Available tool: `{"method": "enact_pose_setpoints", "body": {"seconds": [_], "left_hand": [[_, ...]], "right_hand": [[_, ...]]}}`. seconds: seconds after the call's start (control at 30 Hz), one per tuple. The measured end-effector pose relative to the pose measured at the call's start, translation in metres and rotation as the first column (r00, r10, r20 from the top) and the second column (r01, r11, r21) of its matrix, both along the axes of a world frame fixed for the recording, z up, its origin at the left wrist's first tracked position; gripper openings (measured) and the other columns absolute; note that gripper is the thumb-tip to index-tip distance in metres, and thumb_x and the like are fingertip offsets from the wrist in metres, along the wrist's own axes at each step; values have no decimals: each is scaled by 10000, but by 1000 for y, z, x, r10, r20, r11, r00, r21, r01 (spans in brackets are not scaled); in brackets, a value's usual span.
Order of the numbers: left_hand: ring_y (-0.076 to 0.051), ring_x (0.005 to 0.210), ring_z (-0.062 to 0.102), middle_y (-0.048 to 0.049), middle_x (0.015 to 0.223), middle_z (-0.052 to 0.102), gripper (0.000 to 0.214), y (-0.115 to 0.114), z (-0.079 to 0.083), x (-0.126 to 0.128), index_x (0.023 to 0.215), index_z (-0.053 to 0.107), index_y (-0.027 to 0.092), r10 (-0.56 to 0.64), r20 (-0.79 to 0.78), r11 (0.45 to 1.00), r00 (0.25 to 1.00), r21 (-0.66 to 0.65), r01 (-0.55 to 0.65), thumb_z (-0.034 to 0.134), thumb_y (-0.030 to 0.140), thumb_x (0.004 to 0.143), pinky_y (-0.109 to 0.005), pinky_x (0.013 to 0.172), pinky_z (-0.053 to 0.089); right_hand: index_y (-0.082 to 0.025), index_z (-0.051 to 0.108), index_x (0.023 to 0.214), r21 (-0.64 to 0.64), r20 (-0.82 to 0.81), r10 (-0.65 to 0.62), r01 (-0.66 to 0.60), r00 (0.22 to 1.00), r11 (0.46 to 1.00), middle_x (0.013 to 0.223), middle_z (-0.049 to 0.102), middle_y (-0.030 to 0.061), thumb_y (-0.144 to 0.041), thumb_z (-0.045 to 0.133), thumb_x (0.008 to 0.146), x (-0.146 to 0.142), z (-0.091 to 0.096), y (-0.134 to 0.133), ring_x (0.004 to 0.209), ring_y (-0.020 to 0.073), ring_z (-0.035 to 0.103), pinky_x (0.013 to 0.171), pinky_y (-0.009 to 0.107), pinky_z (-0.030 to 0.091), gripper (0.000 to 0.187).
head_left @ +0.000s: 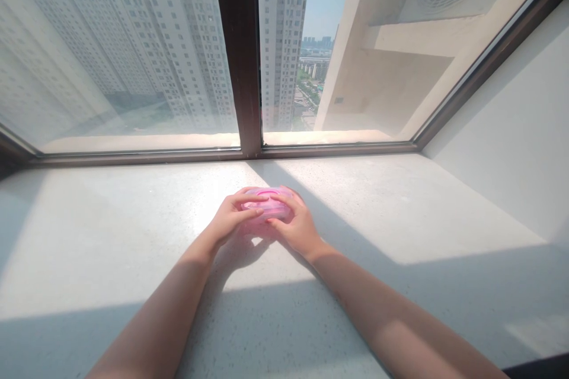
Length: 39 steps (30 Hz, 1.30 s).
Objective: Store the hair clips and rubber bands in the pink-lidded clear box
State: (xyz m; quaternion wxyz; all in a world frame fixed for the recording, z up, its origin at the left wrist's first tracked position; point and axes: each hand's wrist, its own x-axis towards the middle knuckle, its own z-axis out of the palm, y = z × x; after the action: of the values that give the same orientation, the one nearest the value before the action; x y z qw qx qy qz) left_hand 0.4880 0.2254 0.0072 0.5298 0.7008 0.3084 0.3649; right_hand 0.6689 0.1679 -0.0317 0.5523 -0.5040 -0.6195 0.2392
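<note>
Both my hands are wrapped round a small pink translucent container (268,208) with a rounded top, on or just above the pale windowsill (146,237). On its left side, my left hand (233,213) has its thumb along the near face and its fingers over the top. From the right, my right hand (297,219) grips it the same way, thumb low in front. The fingers cover much of both ends, and what is inside cannot be made out. Pinkish light falls on the sill below it.
Behind the sill stands a window with a dark brown frame (242,59). A white wall (511,118) closes off the right side. Tall buildings (155,29) show outside the glass. At the bottom right corner lies something dark (542,367). Sunlight and shadow bands cross the sill.
</note>
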Motion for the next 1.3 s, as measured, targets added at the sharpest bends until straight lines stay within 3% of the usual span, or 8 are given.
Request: {"method": "enact_pose_setpoints", "body": {"seconds": [0.3, 0.7, 0.9, 1.07, 1.13, 1.3], "left_hand": [[-299, 1196, 546, -85, 1249, 628, 246, 0, 1, 0, 1006, 772, 221, 2, -10, 1000, 1000, 4, -2, 731, 288, 773, -402, 1022, 430], [-319, 1171, 570, -109, 1255, 648, 281, 0, -2, 0, 1037, 765, 203, -32, 46, 998, 998, -61, 34, 720, 320, 786, -409, 994, 446], [-324, 1133, 582, -130, 1159, 676, 252, -10, -4, 14, 887, 785, 176, 168, 114, 983, 979, -96, -157, 670, 388, 813, -446, 962, 457], [-281, 1108, 587, -99, 1237, 625, 417, -16, -8, 22, 1145, 680, 231, 310, 136, 946, 941, -136, -293, 743, 319, 742, -399, 939, 467], [-254, 1007, 621, -84, 1168, 642, 441, -16, -11, 24, 1156, 643, 247, 339, 170, 932, 925, -193, -306, 747, 303, 732, -382, 877, 492], [-205, 800, 636, -51, 919, 663, 374, -18, -16, 29, 1081, 618, 227, 337, 256, 919, 906, -298, -258, 734, 260, 727, -342, 735, 511]], "right_hand": [[-277, 683, 1165, -19, 29, -74, 74, 997, 997, 1375, 509, 76, -165, 747, 691, -4, -6, 0, 1257, 253, 504, 1079, 415, 397, 491], [-301, 660, 1214, -38, 22, -123, 124, 992, 992, 1408, 477, 66, -140, 727, 695, -8, -8, -1, 1283, 264, 481, 1101, 436, 373, 547], [-325, 642, 1240, -42, 11, 2, -2, 1000, 999, 1525, 323, 48, -161, 718, 722, -1, -5, -1, 1358, 267, 391, 1127, 457, 324, 548], [-306, 655, 1233, -46, -32, 71, -73, 997, 996, 1499, 374, 71, -356, 611, 882, 6, -3, 2, 1363, 263, 385, 1133, 480, 289, 358], [-291, 673, 1211, -41, -48, 53, -55, 997, 998, 1474, 411, 82, -379, 541, 929, 5, -3, 3, 1350, 251, 405, 1128, 464, 298, 323], [-262, 699, 1173, -40, -29, 23, -24, 999, 999, 1443, 447, 106, -368, 568, 915, 2, 1, 3, 1323, 251, 438, 1117, 443, 319, 308]]}}
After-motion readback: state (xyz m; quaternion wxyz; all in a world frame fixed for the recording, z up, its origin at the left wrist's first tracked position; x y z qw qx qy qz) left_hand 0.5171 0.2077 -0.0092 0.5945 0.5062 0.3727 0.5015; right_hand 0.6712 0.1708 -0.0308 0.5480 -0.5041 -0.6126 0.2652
